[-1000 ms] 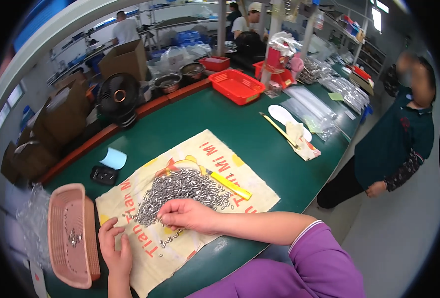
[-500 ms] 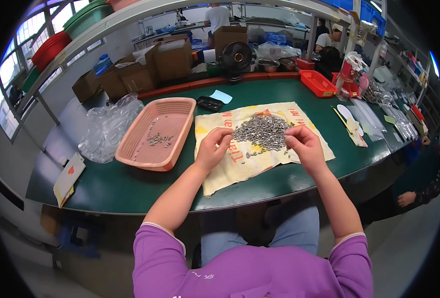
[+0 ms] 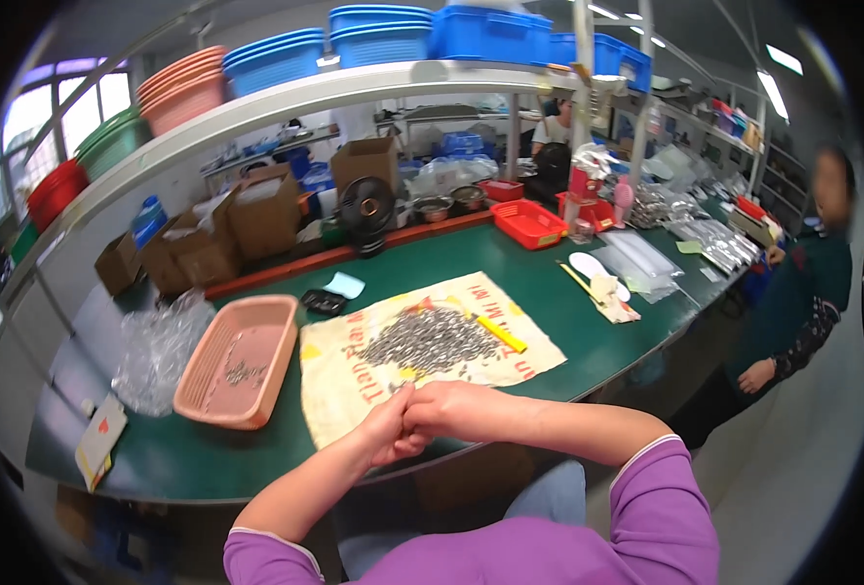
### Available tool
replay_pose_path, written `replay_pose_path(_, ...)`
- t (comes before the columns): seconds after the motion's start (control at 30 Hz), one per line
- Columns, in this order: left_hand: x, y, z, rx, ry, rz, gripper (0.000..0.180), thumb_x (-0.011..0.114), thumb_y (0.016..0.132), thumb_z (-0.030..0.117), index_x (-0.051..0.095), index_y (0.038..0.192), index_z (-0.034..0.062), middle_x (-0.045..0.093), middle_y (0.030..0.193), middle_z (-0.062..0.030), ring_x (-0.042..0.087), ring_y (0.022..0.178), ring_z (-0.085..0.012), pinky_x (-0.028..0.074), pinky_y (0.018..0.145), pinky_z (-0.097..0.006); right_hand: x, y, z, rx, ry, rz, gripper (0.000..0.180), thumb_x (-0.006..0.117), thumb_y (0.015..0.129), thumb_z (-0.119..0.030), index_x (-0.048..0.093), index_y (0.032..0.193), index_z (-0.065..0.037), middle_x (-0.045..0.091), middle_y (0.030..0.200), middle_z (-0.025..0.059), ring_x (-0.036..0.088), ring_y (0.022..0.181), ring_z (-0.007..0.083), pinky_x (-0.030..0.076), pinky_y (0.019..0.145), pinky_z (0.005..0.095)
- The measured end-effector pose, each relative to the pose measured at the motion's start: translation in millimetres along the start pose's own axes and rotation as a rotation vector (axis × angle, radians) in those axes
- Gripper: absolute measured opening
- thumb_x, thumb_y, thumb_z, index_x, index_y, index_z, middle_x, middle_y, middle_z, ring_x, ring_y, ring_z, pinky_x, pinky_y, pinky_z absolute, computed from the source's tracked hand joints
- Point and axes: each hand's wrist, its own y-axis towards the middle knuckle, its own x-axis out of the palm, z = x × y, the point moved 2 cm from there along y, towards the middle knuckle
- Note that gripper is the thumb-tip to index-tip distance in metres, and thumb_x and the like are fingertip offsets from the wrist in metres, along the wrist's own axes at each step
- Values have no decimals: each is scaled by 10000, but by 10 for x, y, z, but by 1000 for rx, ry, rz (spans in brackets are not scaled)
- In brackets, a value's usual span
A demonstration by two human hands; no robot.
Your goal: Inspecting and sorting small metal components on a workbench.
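Observation:
My left hand (image 3: 385,431) and my right hand (image 3: 443,409) meet at the front edge of a cream cloth (image 3: 329,414), the right crossing over the left. Both have their fingers curled in and pressed together; whatever they hold, if anything, is hidden. Just beyond them lies a heap of small shiny metal pieces (image 3: 427,341), with a few strays around its near side. A yellow stick-like tool (image 3: 502,334) rests across the right side of the heap. Left of the cloth stands a pink plastic basket (image 3: 190,398) with a small cluster of similar pieces (image 3: 244,371) in it.
Behind the cloth are a black case (image 3: 325,303), a fan (image 3: 366,205) and a red tray (image 3: 529,224). A clear plastic bag (image 3: 154,356) lies beyond the basket. White spoon-like item (image 3: 599,265) sits right. Another person (image 3: 792,292) stands at the right. A shelf (image 3: 354,86) spans above.
My hands have left the two sides of the heap and come together nearer to me. The yellow tool now shows on the heap. The view has swung right and up, revealing more shelf and the person.

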Motion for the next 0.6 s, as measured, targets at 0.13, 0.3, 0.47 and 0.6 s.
replay_pose_path(0.13, 192, 590, 447, -111, 30, -14, 621, 225, 1071, 647, 527, 980, 111, 464, 711, -37, 395, 545, -115, 236, 397, -204, -490, -286, 370, 65, -19, 80, 180, 706, 878, -147, 685, 1020, -38, 658, 1049, 135, 652, 987, 335, 551, 840, 417)
replay_pose_path(0.3, 662, 1761, 1102, 56, 249, 4, 184, 511, 1053, 290, 566, 975, 132, 416, 675, 60, 310, 514, -54, 233, 432, -226, -1490, -963, 978, 224, -282, 387, 172, 690, 921, -196, 682, 1047, -80, 664, 1030, 94, 654, 986, 316, 546, 868, 418)
replay_pose_path(0.47, 1202, 3164, 1497, 391, 701, 230, 268, 494, 1055, 289, 654, 1025, 76, 566, 670, -24, 543, 571, -157, 422, 509, -315, -2661, -1635, 1332, 475, -389, 598, 226, 733, 895, -140, 709, 1107, -64, 699, 1058, 112, 676, 1020, 315, 560, 881, 420)
replay_pose_path(0.6, 1513, 4056, 1828, 725, 1203, 417, 282, 492, 1046, 299, 642, 1105, 67, 727, 994, -207, 692, 990, -408, 534, 846, -506, -3796, -2057, 1329, 598, -540, 671, 231, 745, 880, -130, 718, 1095, -51, 683, 1078, 104, 675, 1022, 290, 554, 903, 391)
